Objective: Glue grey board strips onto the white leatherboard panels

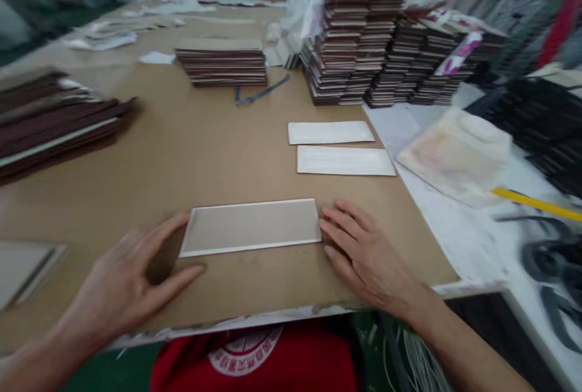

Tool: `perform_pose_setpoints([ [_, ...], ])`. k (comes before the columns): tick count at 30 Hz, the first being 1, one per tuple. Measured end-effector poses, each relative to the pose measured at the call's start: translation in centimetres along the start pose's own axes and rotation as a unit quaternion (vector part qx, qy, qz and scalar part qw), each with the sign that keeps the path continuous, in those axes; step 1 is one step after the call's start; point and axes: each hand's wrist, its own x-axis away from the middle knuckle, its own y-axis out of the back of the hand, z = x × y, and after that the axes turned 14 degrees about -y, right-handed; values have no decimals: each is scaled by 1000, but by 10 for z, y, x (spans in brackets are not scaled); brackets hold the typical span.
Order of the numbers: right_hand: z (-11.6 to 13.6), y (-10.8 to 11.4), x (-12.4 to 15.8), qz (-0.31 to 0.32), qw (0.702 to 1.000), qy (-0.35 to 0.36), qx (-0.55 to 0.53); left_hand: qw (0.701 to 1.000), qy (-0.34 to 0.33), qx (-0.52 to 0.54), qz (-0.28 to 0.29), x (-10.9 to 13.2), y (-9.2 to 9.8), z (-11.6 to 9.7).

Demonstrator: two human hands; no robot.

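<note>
brown-topped table [218,156] | white worktop [436,216] right of table | green floor [122,374] below table's near edge | soft light over table

Wide lane open here across the brown desk [204,143], running between the grey panel [250,228] and the low stack [222,68]; rightward, two white strips [345,160] narrow it, the tall stack [350,34] walls off the far right, the dark bundle [59,122] blocks the left

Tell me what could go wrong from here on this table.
A push from the left hand or right hand could skew the grey panel between them. The table's front edge is close by, so a hard pull might slide the panel off. The tall stack looks uneven; a bump could topple it.
</note>
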Motion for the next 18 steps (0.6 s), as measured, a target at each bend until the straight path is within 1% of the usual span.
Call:
perform_pose_setpoints([
  [1,-2,-1,0,-7,1000,8,5,1000,7,5,6,-3,3,-6],
  [2,-4,-3,-1,-14,1000,19,10,1000,0,9,-9,-6,5,-8],
  [3,-7,-4,-3,-20,999,29,13,1000,2,14,-9,-7,5,-9],
  [7,-11,-5,-8,-33,998,53,13,998,25,46,-30,-7,5,-3],
  [10,-6,1,-10,-43,998,43,-4,995,38,77,-48,-6,6,-2],
  [13,-1,4,-18,-35,999,38,-7,993,37,95,-53,-8,8,-3],
  [16,0,4,-31,-16,999,47,5,994,27,98,-38,-10,9,-1],
  [18,0,6,-39,-5,999,40,6,995,17,97,-30,-10,9,1],
])
